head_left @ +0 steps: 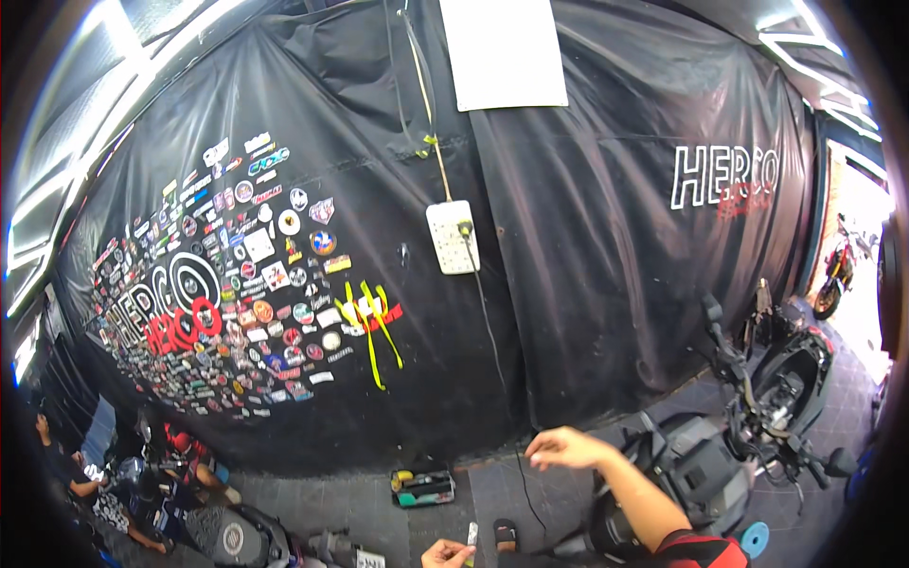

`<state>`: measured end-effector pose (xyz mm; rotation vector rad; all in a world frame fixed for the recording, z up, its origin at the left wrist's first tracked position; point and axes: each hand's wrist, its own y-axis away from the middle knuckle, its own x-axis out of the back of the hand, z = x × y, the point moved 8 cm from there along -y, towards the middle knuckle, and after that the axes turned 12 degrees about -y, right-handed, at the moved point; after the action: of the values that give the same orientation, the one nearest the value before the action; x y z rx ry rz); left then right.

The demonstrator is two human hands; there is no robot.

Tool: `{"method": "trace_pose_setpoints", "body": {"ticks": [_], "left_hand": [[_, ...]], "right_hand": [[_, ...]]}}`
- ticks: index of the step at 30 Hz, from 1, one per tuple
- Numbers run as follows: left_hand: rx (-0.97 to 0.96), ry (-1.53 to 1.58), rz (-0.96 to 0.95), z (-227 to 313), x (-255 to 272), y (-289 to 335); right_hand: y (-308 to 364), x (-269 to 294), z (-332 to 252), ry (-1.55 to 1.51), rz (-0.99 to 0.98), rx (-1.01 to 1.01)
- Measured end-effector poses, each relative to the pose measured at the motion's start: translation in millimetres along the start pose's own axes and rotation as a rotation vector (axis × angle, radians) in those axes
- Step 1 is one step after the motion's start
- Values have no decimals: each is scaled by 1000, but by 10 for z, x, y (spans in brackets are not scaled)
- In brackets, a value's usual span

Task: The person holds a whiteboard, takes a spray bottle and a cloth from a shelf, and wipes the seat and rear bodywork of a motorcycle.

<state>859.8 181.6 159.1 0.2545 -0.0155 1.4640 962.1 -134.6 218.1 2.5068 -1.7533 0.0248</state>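
My left hand point(445, 554) is at the lower edge, fingers closed on a small pale strip-like object point(472, 533). Its exact kind is too small to make out. My right hand point(568, 448) reaches out over the floor, fingers loosely bent and apart, with nothing seen in them. Just left of those fingertips hangs a black cable point(499, 355). It runs down from a white power strip point(453, 239) on the black-covered wall to the floor. A toolbox point(423, 488) with green and yellow items inside sits by the wall's foot.
A dark motorcycle point(691, 469) stands to the right, close to my right arm. Another motorcycle seat point(232, 535) is at lower left, near people point(80, 483). A sandaled foot point(507, 535) shows below. Yellow straps point(374, 327) hang on the sticker-covered wall.
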Motion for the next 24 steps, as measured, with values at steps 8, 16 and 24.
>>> {"method": "trace_pose_setpoints", "body": {"ticks": [8, 16, 24], "left_hand": [[161, -102, 225, -214, 368, -1524], [-69, -865, 345, -144, 682, -3105], [67, -434, 326, -132, 777, -3968]], "right_hand": [[-1982, 2639, -2705, -224, 386, 583], [-3405, 4418, -4843, -924, 374, 1257], [-3368, 4835, -4842, -882, 352, 1401]]}}
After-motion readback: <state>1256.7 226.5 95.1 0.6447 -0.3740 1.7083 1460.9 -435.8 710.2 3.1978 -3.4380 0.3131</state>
